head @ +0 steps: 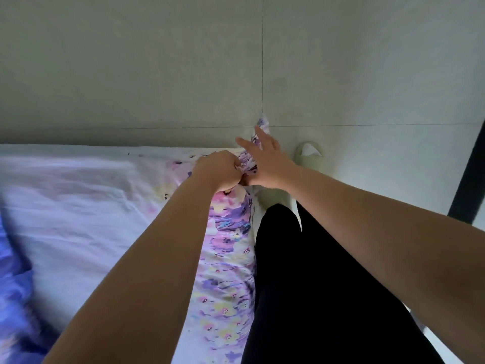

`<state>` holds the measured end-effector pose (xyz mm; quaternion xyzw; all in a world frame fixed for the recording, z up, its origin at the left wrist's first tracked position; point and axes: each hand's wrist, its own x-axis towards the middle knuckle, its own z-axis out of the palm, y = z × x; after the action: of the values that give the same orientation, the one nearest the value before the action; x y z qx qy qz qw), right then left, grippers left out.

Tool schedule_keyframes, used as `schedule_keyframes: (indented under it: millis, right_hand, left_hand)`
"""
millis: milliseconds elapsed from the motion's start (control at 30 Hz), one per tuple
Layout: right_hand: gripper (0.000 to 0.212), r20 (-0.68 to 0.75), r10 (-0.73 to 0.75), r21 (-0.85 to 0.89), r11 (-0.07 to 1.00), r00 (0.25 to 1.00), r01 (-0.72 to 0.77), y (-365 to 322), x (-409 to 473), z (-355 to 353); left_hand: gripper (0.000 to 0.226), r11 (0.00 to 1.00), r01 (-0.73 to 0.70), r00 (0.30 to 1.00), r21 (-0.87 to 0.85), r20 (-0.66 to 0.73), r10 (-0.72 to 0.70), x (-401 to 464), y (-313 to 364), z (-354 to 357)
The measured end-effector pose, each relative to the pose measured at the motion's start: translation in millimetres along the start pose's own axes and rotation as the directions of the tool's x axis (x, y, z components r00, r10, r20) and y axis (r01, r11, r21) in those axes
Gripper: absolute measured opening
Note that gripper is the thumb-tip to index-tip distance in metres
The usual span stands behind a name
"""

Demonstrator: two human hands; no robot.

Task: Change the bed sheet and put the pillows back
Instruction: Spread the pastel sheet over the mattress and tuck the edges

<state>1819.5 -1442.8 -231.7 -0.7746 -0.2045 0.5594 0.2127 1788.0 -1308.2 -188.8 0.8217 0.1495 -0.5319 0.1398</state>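
Note:
A floral bed sheet (227,248) in purple, pink and yellow hangs over the near side of the mattress (78,206), which shows pale white on top. At the mattress corner my left hand (219,170) grips a bunch of the floral sheet in a fist. My right hand (265,161) sits just beside it with fingers spread and straight, lying against the sheet's corner, whose tip (262,123) sticks up past the fingers. No pillows are in view.
Blue fabric (15,285) lies crumpled on the bed at the lower left. My legs in black trousers (301,285) stand against the bed side, with pale green slippers (308,153) on the grey tiled floor. A dark post (467,174) runs along the right edge.

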Motion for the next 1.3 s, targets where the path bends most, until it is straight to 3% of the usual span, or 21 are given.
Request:
schedule_keyframes:
  millis: [167,333,500,567,633,733,833,933,1000,1067,1133,1233,1300]
  right_hand:
    - [0.082,0.192,-0.021,-0.17,0.984,0.981,0.055,-5,-1,-5]
    - [0.052,0.438,-0.046,0.151,0.988,0.898,-0.023,-20,-23,8]
    - [0.033,0.245,0.052,0.375,0.916,0.968,-0.144,-27,-50,59]
    - [0.037,0.212,0.07,0.648,0.737,0.975,-0.194,-35,-59,80]
    - [0.06,0.152,0.027,0.758,0.638,0.988,-0.135,-41,-78,88]
    - [0.071,0.135,-0.05,0.835,0.544,0.99,-0.086,-49,-101,109]
    - [0.079,0.094,-0.088,0.78,0.626,0.992,-0.018,-65,-111,120]
    - [0.067,0.078,-0.148,0.751,0.659,0.986,0.04,-77,-109,132]
    - [0.055,0.031,-0.114,0.807,0.589,0.993,0.042,-78,-108,137]
    - [0.075,-0.015,-0.074,0.878,0.475,0.997,0.049,-77,-103,144]
    - [0.091,0.036,-0.097,0.876,0.483,0.995,0.016,-78,-101,147]
    - [0.052,0.185,-0.215,0.888,0.454,0.959,-0.07,-78,-93,146]
    - [0.042,0.217,-0.117,0.916,0.367,0.969,-0.161,-73,-83,140]
  left_hand:
    - [0.025,1.0,0.012,0.998,-0.029,0.064,-0.01,-19,-4,-4]
    - [0.023,0.996,0.041,0.991,-0.079,0.134,-0.03,-38,-7,-10]
    - [0.035,0.986,0.012,0.962,-0.163,0.27,0.033,-61,-14,-19]
    - [0.045,0.985,-0.002,0.966,-0.172,0.255,0.047,-70,-17,-21]
    - [0.052,0.988,-0.007,0.974,-0.157,0.222,0.042,-79,-18,-21]
    - [0.059,0.984,0.008,0.987,-0.178,0.16,0.021,-90,-16,-15]
    - [0.058,0.984,0.043,0.988,-0.175,0.156,-0.015,-95,-23,-12]
    - [0.061,0.984,0.125,0.952,-0.129,0.294,-0.082,-96,-35,-14]
    - [0.061,0.982,0.187,0.925,-0.024,0.339,-0.168,-95,-37,-13]
    - [0.049,0.97,0.24,0.902,0.029,0.362,-0.234,-95,-40,-11]
    - [0.035,0.963,0.269,0.885,0.016,0.39,-0.254,-93,-44,-9]
    - [0.043,0.954,0.298,0.898,-0.046,0.353,-0.264,-89,-49,-7]
    - [0.06,0.983,0.185,0.967,0.009,0.179,-0.183,-80,-49,-3]
